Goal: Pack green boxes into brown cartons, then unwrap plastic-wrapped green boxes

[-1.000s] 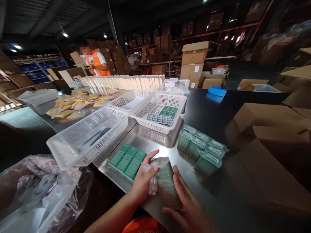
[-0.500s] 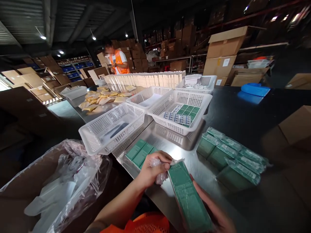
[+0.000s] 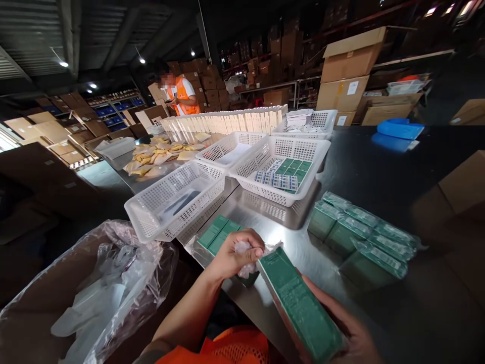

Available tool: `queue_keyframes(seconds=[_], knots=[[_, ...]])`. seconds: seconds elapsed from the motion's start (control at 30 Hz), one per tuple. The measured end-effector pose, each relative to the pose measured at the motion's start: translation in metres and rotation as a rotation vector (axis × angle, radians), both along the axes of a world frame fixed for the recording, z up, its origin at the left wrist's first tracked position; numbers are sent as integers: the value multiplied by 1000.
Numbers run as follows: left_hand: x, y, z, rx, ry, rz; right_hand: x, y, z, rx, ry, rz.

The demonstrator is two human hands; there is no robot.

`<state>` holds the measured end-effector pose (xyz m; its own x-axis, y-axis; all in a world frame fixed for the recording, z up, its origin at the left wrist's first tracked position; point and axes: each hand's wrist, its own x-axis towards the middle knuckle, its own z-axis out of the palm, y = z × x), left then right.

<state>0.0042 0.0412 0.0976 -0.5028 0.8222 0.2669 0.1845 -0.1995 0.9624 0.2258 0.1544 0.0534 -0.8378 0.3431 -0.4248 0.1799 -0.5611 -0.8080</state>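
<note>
My right hand (image 3: 343, 316) grips a long pack of green boxes (image 3: 299, 303) in clear film, tilted with its far end toward my left hand. Closed at that far end, my left hand (image 3: 238, 255) pinches crumpled clear plastic film (image 3: 246, 263), some of it bunched in the palm. Behind the left hand, more green boxes (image 3: 217, 233) lie on the metal table (image 3: 261, 222). To the right stand several film-wrapped green packs (image 3: 359, 230) in a block. The underside of the held pack is hidden.
White perforated baskets stand ahead; the nearest right basket (image 3: 280, 194) holds green boxes and label sheets. A lined carton (image 3: 109, 298) with discarded plastic is at lower left. Yellowish packets (image 3: 162, 154), a row of upright white cards (image 3: 227, 123) and a person in an orange vest (image 3: 184, 96) are beyond.
The far end of the green pack and its film have shifted slightly left. My left hand has moved a little up and left, still pinching the film; my right hand keeps its hold.
</note>
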Motion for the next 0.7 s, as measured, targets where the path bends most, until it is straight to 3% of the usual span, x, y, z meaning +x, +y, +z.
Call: queue_keyframes(seconds=[0.1, 0.2, 0.3, 0.5, 0.6, 0.7], knots=[[1, -3, -3, 21, -9, 60, -3, 1, -6, -11, 11, 2], [5, -6, -7, 155, -210, 158, -6, -2, -16, -37, 100, -141], [8, -5, -10, 241, -358, 130, -8, -1, -26, -96, 164, -212], [5, -3, -18, -76, -593, -152, -7, 6, -25, -79, 228, -286], [2, -5, -20, -138, -566, -80, -6, 7, -13, -34, 176, -177], [-3, -9, -17, -113, -420, 44, -6, 4, 0, -66, 125, -83]])
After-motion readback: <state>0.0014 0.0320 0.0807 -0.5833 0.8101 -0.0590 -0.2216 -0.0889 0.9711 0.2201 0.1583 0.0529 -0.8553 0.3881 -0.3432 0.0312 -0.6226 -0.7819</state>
